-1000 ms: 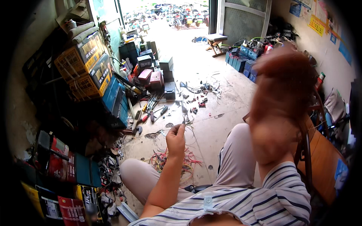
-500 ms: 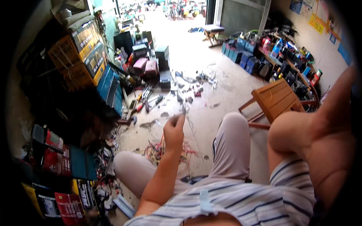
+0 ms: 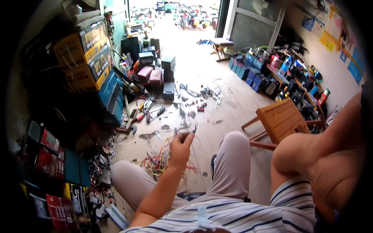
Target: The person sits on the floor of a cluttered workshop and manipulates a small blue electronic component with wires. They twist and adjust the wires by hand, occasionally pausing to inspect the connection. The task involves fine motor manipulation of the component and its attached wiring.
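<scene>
My left hand is raised in front of my knees, its fingers pinched round a short thin wire. Dark ends of this wire stick out on both sides of the fingertips, and a thin strand curves off to the right. Under that hand, on the floor between my legs, lies a tangle of red, yellow and dark wires. My right arm is bent and lifted at the right edge; its hand is outside the picture.
Hand tools and scattered metal parts lie on the floor ahead. A wooden chair stands tilted at the right. Battery-like boxes, stacked cartons and a cluttered shelf line the sides. A small stool is farther off.
The view has shifted, so the room sits lower in the picture. My left hand has turned, and the wire with its dark ends now shows above the fingers. My right arm stays lifted.
</scene>
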### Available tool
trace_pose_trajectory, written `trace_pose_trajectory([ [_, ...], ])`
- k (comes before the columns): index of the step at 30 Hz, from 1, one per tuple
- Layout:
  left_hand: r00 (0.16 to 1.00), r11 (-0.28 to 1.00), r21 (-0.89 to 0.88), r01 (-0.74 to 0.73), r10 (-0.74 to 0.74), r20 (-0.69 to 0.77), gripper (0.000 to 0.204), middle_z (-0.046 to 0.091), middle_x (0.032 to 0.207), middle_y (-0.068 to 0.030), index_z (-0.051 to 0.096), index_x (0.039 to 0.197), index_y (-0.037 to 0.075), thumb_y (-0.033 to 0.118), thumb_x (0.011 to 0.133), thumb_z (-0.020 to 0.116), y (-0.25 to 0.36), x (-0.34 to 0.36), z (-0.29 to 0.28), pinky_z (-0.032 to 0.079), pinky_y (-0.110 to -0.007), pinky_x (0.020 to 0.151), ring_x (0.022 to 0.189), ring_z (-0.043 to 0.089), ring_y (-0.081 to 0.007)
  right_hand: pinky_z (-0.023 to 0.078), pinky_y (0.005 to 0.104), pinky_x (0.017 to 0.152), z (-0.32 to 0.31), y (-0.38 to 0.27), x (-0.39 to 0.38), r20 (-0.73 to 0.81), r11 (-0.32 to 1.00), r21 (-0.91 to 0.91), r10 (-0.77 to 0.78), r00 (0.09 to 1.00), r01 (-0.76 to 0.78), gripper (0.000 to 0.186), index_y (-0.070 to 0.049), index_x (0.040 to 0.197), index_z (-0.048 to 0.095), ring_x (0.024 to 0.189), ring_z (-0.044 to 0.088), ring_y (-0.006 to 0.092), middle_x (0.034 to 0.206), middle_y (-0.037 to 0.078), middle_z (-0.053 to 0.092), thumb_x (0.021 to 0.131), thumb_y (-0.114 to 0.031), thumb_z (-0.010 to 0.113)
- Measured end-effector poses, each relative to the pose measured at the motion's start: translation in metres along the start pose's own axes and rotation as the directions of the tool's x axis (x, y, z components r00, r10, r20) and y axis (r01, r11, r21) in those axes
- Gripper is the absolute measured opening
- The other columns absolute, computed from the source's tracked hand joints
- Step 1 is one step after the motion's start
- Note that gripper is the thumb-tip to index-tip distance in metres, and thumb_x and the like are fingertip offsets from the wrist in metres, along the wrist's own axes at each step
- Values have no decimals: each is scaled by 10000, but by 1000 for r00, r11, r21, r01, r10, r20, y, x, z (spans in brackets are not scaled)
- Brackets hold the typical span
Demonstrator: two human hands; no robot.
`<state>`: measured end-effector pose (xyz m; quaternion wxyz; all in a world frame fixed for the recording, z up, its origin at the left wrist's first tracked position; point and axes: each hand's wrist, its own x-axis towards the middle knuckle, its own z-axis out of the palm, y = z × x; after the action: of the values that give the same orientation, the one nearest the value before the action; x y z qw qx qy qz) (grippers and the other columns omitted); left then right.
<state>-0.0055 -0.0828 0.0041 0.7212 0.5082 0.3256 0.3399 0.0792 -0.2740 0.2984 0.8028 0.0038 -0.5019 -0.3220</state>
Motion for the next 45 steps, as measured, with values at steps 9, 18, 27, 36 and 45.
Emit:
trace_pose_trajectory([
  [9,992,991,-94,93,-84,95,199,589,769,21,637,941,-3,175,854,654,-5,7,16,375,-188,591,665,481,-41,375,260,754,1,-6,-25,-294,992,-52,-128,947,118,185,-134,761,413,680,420,153,734,-20,379,768,-168,594],
  [18,996,986,-169,0,14,85,138,480,588,75,642,881,21,152,844,658,22,11,54,218,-175,394,435,323,7,385,281,780,4,5,-38,629,937,-199,-102,771,286,193,-316,1068,556,830,505,77,965,-151,563,914,-217,492],
  [27,995,996,-43,-73,76,69,141,623,778,-11,650,884,-17,121,857,638,98,42,-5,425,-190,647,711,541,-51,413,239,683,-93,106,-233,221,207,-761,974,53,-615,187,-2,952,563,727,517,105,787,42,568,921,-185,539],
  [36,977,981,157,-117,85,195,174,635,804,-22,647,908,-13,151,852,646,77,102,-22,412,-192,641,721,548,-57,412,217,652,-113,140,-289,119,-118,-401,977,-180,-909,179,-1,910,611,733,522,59,807,11,605,876,-176,625],
  [45,991,983,182,13,-37,131,226,652,808,-57,656,902,-49,169,842,645,58,120,-20,442,-215,642,716,569,-80,440,239,689,-141,148,-312,26,-316,-456,930,-368,-832,283,11,962,617,777,540,91,849,35,613,876,-259,610],
])
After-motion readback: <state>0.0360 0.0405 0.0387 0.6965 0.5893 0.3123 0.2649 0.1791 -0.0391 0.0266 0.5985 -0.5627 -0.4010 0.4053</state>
